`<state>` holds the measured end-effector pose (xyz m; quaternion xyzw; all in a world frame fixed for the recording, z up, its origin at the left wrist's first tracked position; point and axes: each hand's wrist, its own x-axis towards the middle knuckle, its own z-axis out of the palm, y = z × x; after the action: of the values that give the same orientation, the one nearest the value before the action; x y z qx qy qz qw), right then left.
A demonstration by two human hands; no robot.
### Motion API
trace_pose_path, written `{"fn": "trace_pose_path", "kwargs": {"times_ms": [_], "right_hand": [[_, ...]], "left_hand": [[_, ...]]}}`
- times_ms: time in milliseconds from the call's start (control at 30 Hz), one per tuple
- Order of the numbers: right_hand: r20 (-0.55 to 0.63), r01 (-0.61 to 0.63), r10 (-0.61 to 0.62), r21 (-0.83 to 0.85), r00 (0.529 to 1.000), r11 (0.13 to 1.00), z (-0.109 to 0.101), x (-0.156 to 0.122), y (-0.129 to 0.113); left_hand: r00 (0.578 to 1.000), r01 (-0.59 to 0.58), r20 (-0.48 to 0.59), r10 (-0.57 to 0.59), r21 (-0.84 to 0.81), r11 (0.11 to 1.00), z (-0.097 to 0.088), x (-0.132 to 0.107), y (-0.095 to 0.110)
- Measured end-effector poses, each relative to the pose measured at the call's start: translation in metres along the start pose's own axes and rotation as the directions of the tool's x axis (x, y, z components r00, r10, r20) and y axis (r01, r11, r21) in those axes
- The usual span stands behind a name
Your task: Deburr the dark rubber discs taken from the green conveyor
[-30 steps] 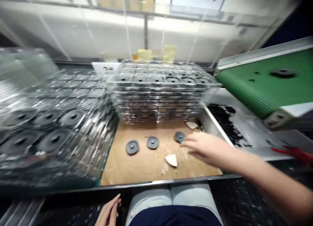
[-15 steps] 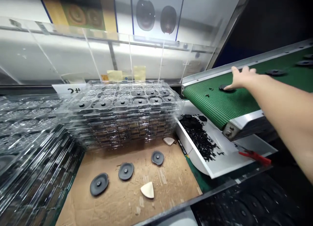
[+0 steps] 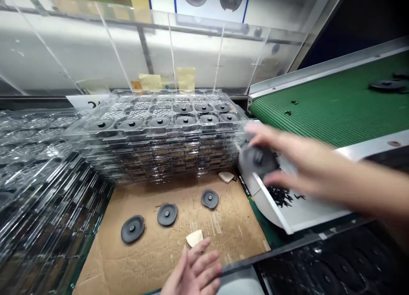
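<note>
Blurred by motion, my right hand (image 3: 287, 158) grips a dark round disc (image 3: 259, 159) with a small central stud, held above the edge of the white tray (image 3: 306, 214). My left hand (image 3: 194, 271) is low in the view, palm up and fingers apart, holding nothing. Just beyond its fingertips lies a cream wedge-shaped piece (image 3: 194, 238), partly covered by them. Three grey discs lie apart on the cardboard: a left one (image 3: 132, 229), a middle one (image 3: 167, 214) and a right one (image 3: 209, 199).
Stacked clear plastic trays (image 3: 159, 133) stand behind the cardboard (image 3: 143, 261), with discs in the top one. More clear trays (image 3: 38, 193) rise at left. A green conveyor belt (image 3: 335, 99) slopes at right, carrying dark discs (image 3: 386, 85). Black scraps (image 3: 281, 196) fill part of the white tray.
My right hand has moved left and down off the conveyor, bringing a disc from it. My left hand has come into view at the bottom. The camera view has shifted slightly.
</note>
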<state>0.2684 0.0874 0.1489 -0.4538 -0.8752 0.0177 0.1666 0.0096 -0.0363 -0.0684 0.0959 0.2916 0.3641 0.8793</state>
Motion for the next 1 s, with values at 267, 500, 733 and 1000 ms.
{"fn": "trace_pose_path", "kwargs": {"times_ms": [267,500,733,1000], "right_hand": [[0.148,0.059,-0.134,0.426,0.980,0.903,0.152,-0.084,-0.094],[0.096,-0.287,0.286,0.581,0.953,0.762,0.213,-0.102,-0.142],[0.262,-0.238,0.060,0.731,0.963,0.639,0.195,-0.069,-0.133],[0.540,-0.352,-0.193,0.738,0.819,0.576,0.186,-0.065,-0.145]], "left_hand": [[0.978,-0.015,0.187,0.094,-0.381,0.924,0.052,0.004,0.023],[0.981,-0.169,-0.152,0.119,-0.380,0.910,0.038,-0.014,0.024],[0.991,-0.126,0.009,0.134,-0.285,0.950,0.013,-0.037,0.031],[0.985,-0.015,0.172,0.030,-0.088,0.996,-0.019,-0.065,0.032]]}}
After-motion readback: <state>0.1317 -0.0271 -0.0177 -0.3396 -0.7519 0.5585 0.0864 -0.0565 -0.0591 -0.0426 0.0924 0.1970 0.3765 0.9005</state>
